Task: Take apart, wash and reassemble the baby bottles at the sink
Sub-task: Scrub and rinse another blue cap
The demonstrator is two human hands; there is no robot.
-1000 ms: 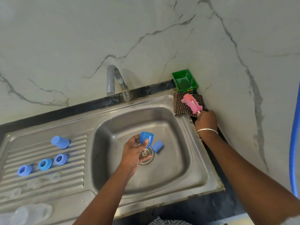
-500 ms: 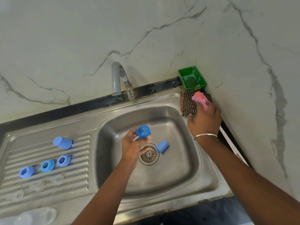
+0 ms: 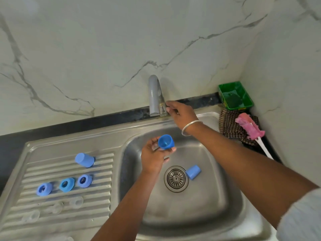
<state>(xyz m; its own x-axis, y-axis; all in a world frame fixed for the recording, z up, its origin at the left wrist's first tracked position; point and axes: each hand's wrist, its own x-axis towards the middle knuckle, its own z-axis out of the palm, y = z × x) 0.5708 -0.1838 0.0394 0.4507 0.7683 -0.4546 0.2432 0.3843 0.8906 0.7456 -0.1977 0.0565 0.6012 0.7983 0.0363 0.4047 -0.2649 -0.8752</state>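
Fingers of the right hand (image 3: 180,113) rested at the base of the tap (image 3: 154,96), apparently on its small lever, though whether they pinched it or only touched it could not be told. No water ran from the spout. The left hand (image 3: 152,156) held a blue cap (image 3: 165,142) over the basin, fingers curled around it, the open mouth tipped up and toward the tap.

A second cap (image 3: 193,172) lay on its side on the sink (image 3: 217,214) floor, just beside the drain (image 3: 176,178). On the drainboard (image 3: 104,164) lay a third cap (image 3: 84,160), also tipped over, then three blue rings (image 3: 65,184) in a row, and nearer the camera three clear teats (image 3: 55,208), hard to make out against the steel. The bottle bodies barely showed at the bottom edge. A pink brush (image 3: 250,126) lay on a checked cloth (image 3: 229,126) in the corner, below a green tray (image 3: 235,95).

Judging from this, the step in hand was rinsing the held cap. The risks seemed modest but real. If the tap opened hard, water striking the cupped cap would likely spray outward — onto the wall, the sleeve, the parts set out to the left. A wet, smooth cap held by fingertips could slip and drop into the basin. The loose cap by the drain might roll about under a strong flow, though it looked too large to pass the grate.
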